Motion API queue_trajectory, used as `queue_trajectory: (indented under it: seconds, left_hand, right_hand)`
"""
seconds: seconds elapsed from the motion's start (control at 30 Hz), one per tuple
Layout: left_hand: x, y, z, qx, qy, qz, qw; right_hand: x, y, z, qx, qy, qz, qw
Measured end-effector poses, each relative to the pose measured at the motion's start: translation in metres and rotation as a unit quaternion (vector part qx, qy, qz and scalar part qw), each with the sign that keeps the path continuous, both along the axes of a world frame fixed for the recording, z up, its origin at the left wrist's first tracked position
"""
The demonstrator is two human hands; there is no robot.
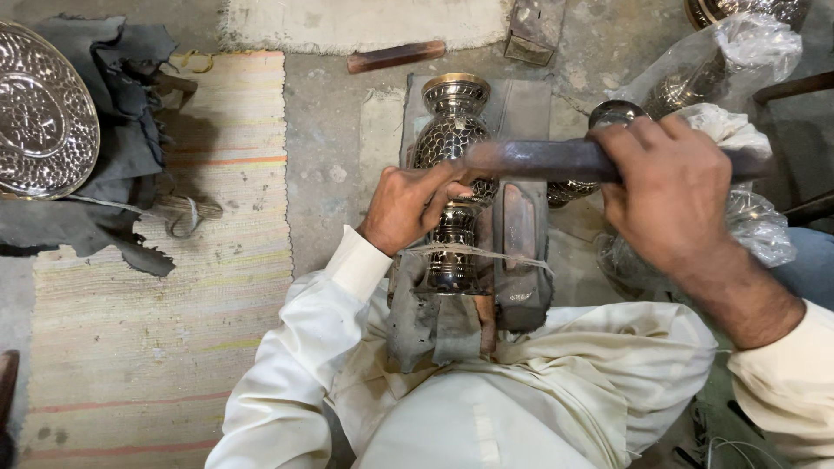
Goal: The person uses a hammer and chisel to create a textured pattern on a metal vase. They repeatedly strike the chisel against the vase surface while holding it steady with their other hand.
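An embossed metal plate (39, 108) is propped on dark cloth (113, 174) far left, beside a striped rug (174, 304). The patterned vase (452, 139) is laid on a block (521, 113) mid-frame, pinned at its neck by the left hand (413, 204), fingers pressed down. A blurred hammer (539, 161) is gripped tight over the vase in the right hand (673, 187). Bagged metalware (738, 52) is piled far right.

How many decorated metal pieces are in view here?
At least 4: the vase under the left hand; a round tray at far left; one bagged piece and a partly hidden one near the right hand. More may be hidden.
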State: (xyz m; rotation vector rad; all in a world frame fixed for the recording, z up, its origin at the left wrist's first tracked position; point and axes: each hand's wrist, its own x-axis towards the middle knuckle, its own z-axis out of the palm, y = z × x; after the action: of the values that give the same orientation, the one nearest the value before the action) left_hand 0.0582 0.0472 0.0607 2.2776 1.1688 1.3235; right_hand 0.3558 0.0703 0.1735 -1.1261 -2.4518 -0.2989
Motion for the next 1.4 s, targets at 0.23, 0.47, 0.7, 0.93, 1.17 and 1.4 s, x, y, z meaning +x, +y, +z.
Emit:
queue_trajectory:
  seconds: [0.23,0.47,0.7,0.93,1.17,1.4]
  left_hand:
    - [-0.002,0.003,0.0,0.006,0.013,0.001,1.0]
    - [-0.003,0.004,0.002,0.01,0.011,-0.005,1.0]
    - [-0.005,0.004,0.006,-0.002,0.023,-0.011,1.0]
    - [-0.006,0.006,0.006,-0.014,0.044,-0.023,0.999]
    - [-0.008,0.007,0.007,-0.008,0.027,-0.04,0.999]
    - [-0.01,0.009,0.006,0.015,0.026,-0.046,0.998]
  right_hand:
    - [0.003,-0.003,-0.005,0.01,-0.047,-0.036,0.998]
    - [0.006,-0.004,-0.007,-0.019,-0.004,-0.025,0.999]
    - [0.001,-0.007,-0.003,-0.026,0.041,-0.032,0.998]
    - [0.006,-0.006,-0.012,0.012,-0.026,-0.043,0.999]
    - [0.012,-0.006,-0.023,-0.027,0.042,-0.023,0.998]
    - [0.015,-0.01,-0.023,-0.029,0.039,-0.037,0.998]
